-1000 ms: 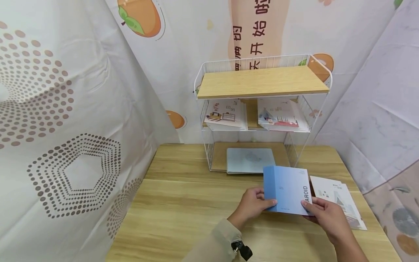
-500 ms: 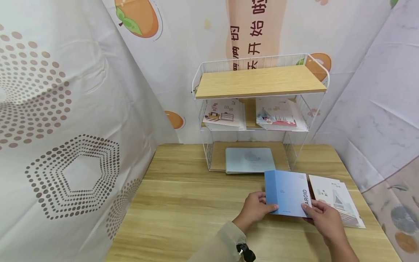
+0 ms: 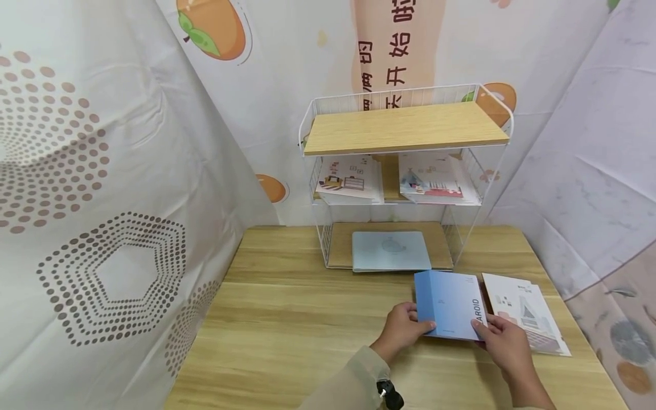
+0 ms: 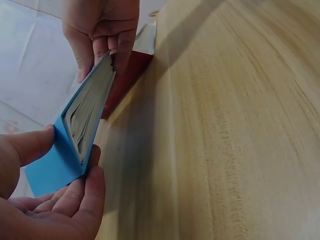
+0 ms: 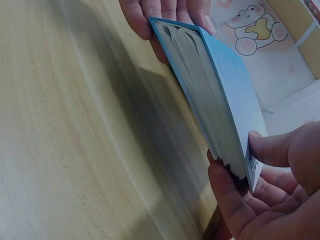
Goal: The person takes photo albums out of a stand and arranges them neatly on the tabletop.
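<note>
A blue photo album [image 3: 453, 304], lettered along its right side, is held just above the tabletop in the head view. My left hand [image 3: 402, 329] pinches its spine end, thumb on the cover and fingers underneath. At the opposite end my right hand [image 3: 504, 341] grips the cover and pages between thumb and fingers. The wrist views show the album [image 5: 200, 90] closed, with its page edges facing the person. Right of it, partly behind the right hand, lies a stack of white printed booklets [image 3: 528, 310].
A white wire rack [image 3: 405, 128] with wooden shelves stands at the back of the table [image 3: 287, 319]. Printed booklets [image 3: 348, 177] lie on its middle shelf, left and right. A pale blue album [image 3: 390, 250] lies on the bottom shelf. Patterned curtains surround the table.
Both hands have lowered the blue album slightly towards the table, and it now appears a little lower in the head view. The grip is the same. The head view has shifted slightly.
</note>
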Demonstrator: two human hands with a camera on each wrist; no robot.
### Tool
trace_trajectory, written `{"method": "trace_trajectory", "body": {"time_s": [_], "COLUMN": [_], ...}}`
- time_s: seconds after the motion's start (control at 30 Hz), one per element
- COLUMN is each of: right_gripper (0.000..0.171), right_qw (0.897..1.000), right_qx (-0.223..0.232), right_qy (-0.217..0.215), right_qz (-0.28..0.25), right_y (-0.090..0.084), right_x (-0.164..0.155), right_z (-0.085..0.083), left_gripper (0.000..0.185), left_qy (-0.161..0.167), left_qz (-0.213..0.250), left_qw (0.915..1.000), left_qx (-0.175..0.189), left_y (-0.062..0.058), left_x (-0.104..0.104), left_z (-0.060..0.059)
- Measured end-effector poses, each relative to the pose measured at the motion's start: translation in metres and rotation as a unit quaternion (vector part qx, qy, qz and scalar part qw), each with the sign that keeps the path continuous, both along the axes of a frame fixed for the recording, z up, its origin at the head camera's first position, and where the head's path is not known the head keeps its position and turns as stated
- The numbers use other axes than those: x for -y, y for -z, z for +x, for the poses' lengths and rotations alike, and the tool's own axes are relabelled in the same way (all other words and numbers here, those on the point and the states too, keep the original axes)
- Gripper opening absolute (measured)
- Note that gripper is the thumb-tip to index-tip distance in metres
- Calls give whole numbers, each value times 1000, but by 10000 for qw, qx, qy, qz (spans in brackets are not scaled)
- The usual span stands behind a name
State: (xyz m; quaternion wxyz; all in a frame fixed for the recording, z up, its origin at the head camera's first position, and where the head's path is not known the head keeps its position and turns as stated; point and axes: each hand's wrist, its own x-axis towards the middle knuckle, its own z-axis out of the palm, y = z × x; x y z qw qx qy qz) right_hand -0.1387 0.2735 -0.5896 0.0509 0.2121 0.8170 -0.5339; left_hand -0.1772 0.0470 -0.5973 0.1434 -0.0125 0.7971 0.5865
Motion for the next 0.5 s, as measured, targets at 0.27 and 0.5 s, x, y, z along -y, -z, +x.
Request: {"method": "trace_trajectory", "body": {"time_s": [0.27, 0.5], "right_gripper": [61, 60], "right_qw": [9998, 9979], "right_qx": [-25, 27], "right_qy": [-60, -123], "right_qz": [185, 639], "right_y": [3, 7], "right_x": [-2, -8], "right_z": [-2, -4], "left_gripper": [55, 49], "left_qy": [75, 7], "left_qz": [-413, -535], "left_qw": [9991, 9986], "left_qx": [41, 49], "left_y": [7, 11], "left_x": [-1, -6], "left_z": [1, 0]}}
